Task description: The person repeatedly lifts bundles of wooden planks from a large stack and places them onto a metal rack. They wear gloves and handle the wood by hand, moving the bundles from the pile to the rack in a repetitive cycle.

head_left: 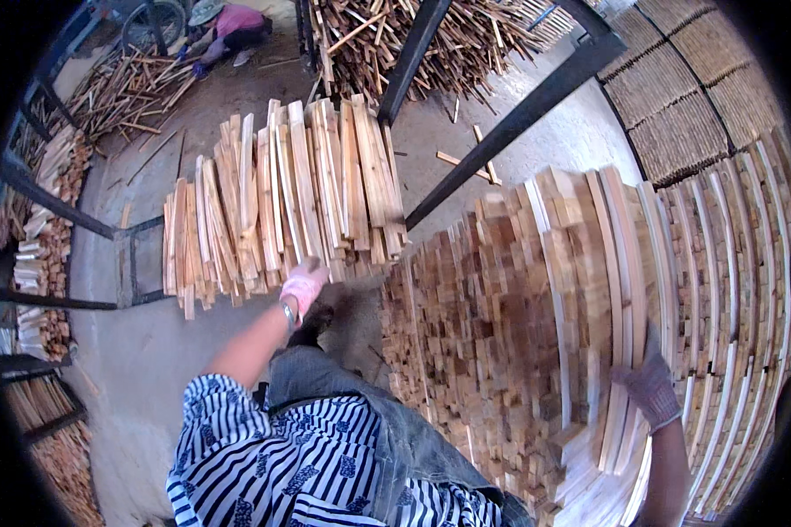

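Note:
My left hand (306, 285), in a pink glove with a watch at the wrist, reaches to the near ends of a pile of pale wooden strips (277, 189). Its fingers look stretched out against the strip ends, and none appears lifted. On the right, my right hand (652, 391) in a greyish knit glove curls at the side of a few long wooden strips (620, 299). These lie along the top of a tall, tight stack of wooden pieces (483, 325). Motion blurs this side, and the right fingertips are partly hidden.
Dark metal frame bars (518, 123) stand between the pile and the stack. Loose sticks (413, 44) heap up behind. At the far left a person (228, 26) bends over scattered sticks (132, 92). Racks of strips (48, 255) line the left; bundled stacks (677, 79) fill the far right.

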Tool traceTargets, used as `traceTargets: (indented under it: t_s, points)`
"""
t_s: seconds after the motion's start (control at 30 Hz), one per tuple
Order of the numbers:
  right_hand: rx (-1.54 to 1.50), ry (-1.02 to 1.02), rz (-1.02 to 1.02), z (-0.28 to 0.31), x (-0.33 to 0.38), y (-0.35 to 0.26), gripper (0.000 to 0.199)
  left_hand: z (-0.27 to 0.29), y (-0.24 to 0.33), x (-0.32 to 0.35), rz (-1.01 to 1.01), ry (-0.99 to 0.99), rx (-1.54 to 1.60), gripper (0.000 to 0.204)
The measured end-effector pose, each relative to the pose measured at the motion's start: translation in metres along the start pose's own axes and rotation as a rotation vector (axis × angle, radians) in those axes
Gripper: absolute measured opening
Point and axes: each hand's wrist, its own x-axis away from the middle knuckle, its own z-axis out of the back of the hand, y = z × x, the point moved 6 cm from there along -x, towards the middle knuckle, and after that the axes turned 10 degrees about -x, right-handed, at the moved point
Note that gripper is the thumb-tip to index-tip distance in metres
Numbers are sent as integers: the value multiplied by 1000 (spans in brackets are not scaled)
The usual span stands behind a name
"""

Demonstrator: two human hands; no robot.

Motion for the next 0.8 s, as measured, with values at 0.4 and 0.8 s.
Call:
traceTargets:
  t_s: [0.4, 0.8]
  points:
    - [-436, -19, -367, -18, 4, -5, 103, 47, -17, -256, 666, 322, -111, 66]
    - [-310, 33, -333, -17, 4, 0, 88, 137, 24, -150, 152, 169, 721, 45]
